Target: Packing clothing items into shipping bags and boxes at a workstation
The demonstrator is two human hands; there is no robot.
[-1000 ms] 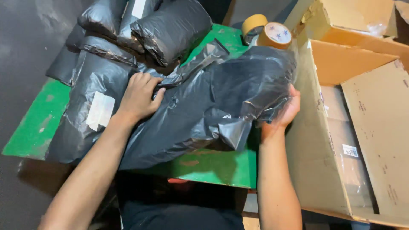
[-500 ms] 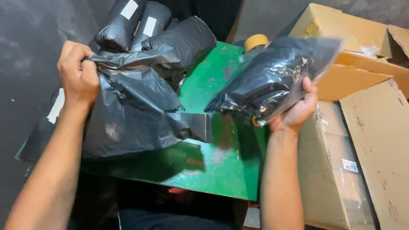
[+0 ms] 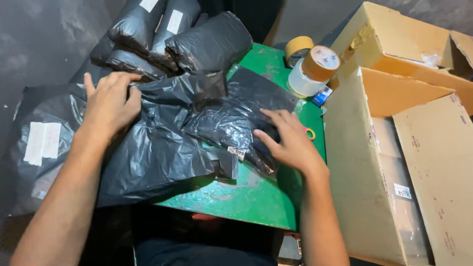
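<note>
Black plastic parcel point(image 3: 236, 120) lies centre frame on the green table point(image 3: 256, 197), partly under the large black bag point(image 3: 157, 152). Right hand point(image 3: 290, 143) rests flat, released, on the parcel. Left hand point(image 3: 111, 101) presses the bag, fingers spread. Bare tabletop shows only along the lower edge; a cardboard box point(image 3: 394, 162) borders the right.

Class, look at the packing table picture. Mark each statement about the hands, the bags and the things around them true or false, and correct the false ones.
1. The right hand lies flat on a black plastic parcel. True.
2. The left hand holds a tape roll. False: it presses on a large black bag.
3. The table is green. True.
4. The tape rolls lie inside the cardboard box. False: they stand on the table beside it.
5. Packed black bags are piled at the table's far end. True.
</note>
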